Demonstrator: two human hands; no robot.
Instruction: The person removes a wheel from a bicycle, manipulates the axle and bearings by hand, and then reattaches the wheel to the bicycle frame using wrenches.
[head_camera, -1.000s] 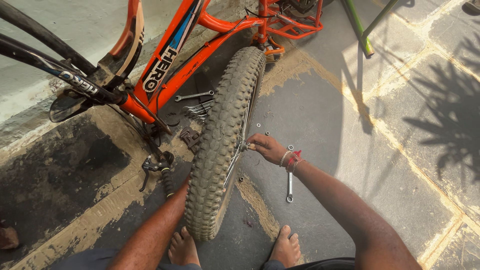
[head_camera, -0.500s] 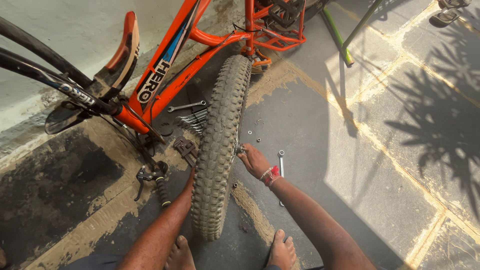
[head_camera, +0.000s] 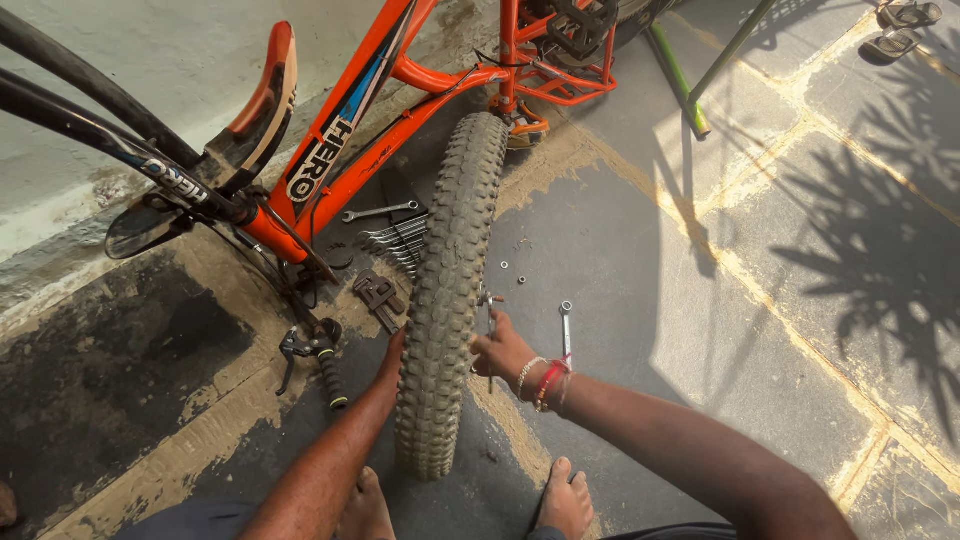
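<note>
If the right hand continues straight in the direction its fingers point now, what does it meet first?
The right hand points left into the knobby grey bicycle tyre and seems to touch its sidewall already, so the tyre comes first. Depth is unclear; the wheel's hub may lie just behind the fingers.

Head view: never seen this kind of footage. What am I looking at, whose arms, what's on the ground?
It is one camera worn on a person's head, looking down, so both arms are their own. The left hand and right hand grip a knobby wheel standing upright on the paved ground; their bare feet show below. An upturned orange bicycle frame stands behind. On the ground lie a spanner beside the right wrist, a row of spanners, pliers and small nuts.
</note>
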